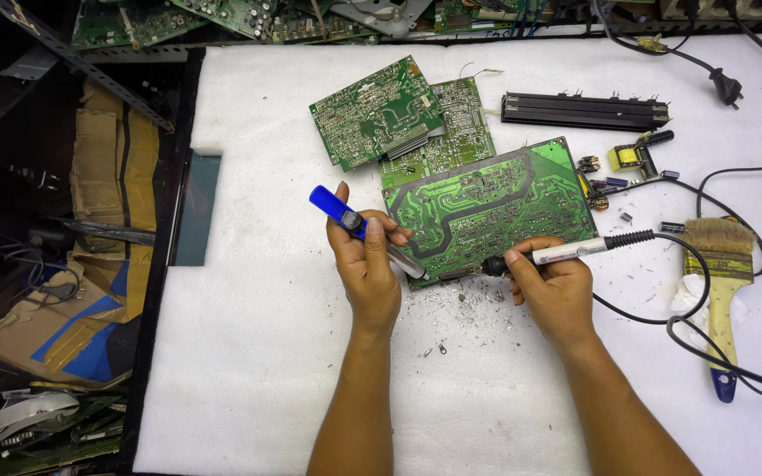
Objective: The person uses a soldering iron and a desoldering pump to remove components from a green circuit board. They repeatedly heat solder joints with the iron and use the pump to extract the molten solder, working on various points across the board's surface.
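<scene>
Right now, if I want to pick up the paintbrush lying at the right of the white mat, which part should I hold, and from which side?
Take the paintbrush by its pale wooden handle, probably from its right side. It lies flat, bristles pointing away and the blue handle tip nearest. A black cable crosses the lower handle, so grip above that crossing.

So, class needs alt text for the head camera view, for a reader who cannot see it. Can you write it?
A person's left hand holds a blue-handled tool and the right hand a soldering iron, both tips at the near edge of a green circuit board on a white mat. More boards and a paintbrush lie nearby.
</scene>
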